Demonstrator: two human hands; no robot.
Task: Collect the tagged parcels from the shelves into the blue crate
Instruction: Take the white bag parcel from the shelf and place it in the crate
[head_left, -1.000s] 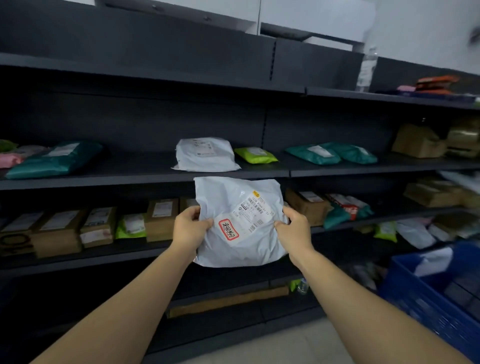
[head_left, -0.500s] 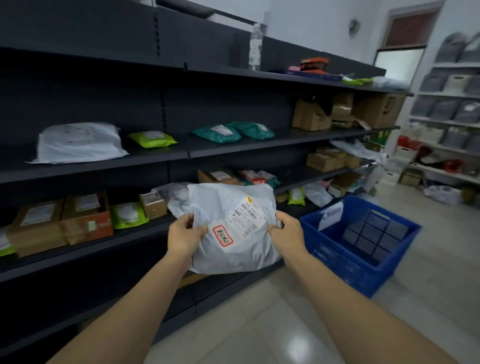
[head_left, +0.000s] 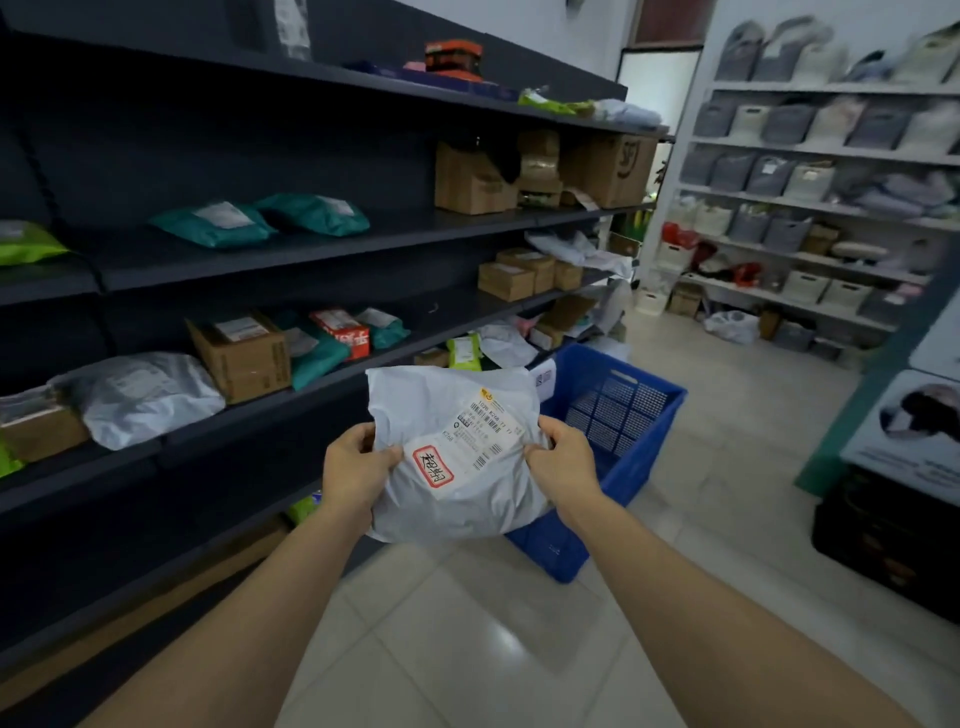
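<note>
A white plastic mailer parcel (head_left: 457, 457) with a red-bordered tag is gripped at its side edges by the left hand (head_left: 356, 467) and right hand (head_left: 563, 457), in front of the blue plastic crate (head_left: 623, 415) on the floor.

Between the left hand (head_left: 356, 470) and right hand (head_left: 563, 460), the white parcel (head_left: 457, 512) is thin plastic film, crinkled, with a soft sheen, and its label (head_left: 488, 426) is matt paper. Just past the right hand, the blue crate (head_left: 631, 415) is hard plastic with a smooth rim and perforated walls. Left of the left hand, the shelves (head_left: 311, 249) look like dark matt painted metal and carry a brown cardboard box (head_left: 244, 358), dull and rough. Below both hands, the floor (head_left: 467, 623) tiles shine glossy.
</note>
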